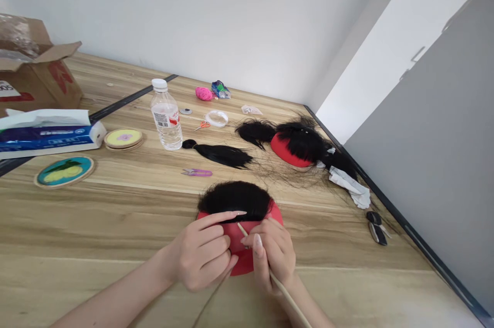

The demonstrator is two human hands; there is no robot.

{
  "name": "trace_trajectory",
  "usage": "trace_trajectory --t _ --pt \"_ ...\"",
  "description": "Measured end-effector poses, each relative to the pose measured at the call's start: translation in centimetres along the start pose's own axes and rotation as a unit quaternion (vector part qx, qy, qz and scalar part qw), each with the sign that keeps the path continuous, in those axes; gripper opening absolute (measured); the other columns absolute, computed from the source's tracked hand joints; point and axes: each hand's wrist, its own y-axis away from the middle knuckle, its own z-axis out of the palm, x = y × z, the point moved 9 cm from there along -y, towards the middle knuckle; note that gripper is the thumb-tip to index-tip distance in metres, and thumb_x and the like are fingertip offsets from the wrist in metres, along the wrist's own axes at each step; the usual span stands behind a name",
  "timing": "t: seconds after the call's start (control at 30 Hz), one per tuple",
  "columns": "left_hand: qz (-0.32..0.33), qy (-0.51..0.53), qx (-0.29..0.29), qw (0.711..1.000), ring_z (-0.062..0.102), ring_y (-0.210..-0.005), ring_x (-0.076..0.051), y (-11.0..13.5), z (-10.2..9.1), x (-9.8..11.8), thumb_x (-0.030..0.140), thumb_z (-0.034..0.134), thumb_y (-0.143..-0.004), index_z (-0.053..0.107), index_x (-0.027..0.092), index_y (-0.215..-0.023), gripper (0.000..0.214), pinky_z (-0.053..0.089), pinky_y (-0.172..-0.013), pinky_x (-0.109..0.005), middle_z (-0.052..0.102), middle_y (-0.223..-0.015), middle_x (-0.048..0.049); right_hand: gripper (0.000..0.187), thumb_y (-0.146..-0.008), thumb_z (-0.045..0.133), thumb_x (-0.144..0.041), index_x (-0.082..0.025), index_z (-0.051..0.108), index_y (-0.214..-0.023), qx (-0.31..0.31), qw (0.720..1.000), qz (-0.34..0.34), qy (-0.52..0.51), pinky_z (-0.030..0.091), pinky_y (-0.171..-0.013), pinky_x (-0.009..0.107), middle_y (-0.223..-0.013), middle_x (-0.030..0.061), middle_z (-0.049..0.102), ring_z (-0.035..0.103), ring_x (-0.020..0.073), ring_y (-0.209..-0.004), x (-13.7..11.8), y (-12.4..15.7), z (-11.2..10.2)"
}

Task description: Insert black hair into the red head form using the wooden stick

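Observation:
A red dome-shaped form (241, 261) lies on the wooden table (96, 235) right in front of me, its far half covered with black hair (235, 198). My left hand (204, 253) rests on the form's left side, index finger stretched along the hair's edge, the other fingers curled against the red surface. My right hand (272, 253) pinches a thin wooden stick (283, 289) whose tip points at the red form just below the hair.
Further back lie a loose black hair bundle (219, 153), purple snips (197, 172), a water bottle (166, 118), a second red form with black hair (297, 145), white cloth (351, 186), two round hoops (65, 171), a tissue pack (46, 132) and a cardboard box (31, 68).

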Motion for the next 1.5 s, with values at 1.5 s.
trace_trajectory --t 1.5 --pt "-0.096 -0.153 -0.109 0.977 0.045 -0.072 -0.018 -1.0 0.8 -2.0 0.004 0.038 -0.093 0.052 0.016 -0.073 0.027 0.024 -0.067 -0.038 0.054 -0.068 -0.0017 0.051 -0.099 0.048 -0.052 -0.015 0.07 -0.071 0.117 0.806 0.469 -0.343 0.047 -0.038 0.023 -0.052 0.0031 0.065 0.055 0.0119 -0.035 7.6 4.1 0.4"
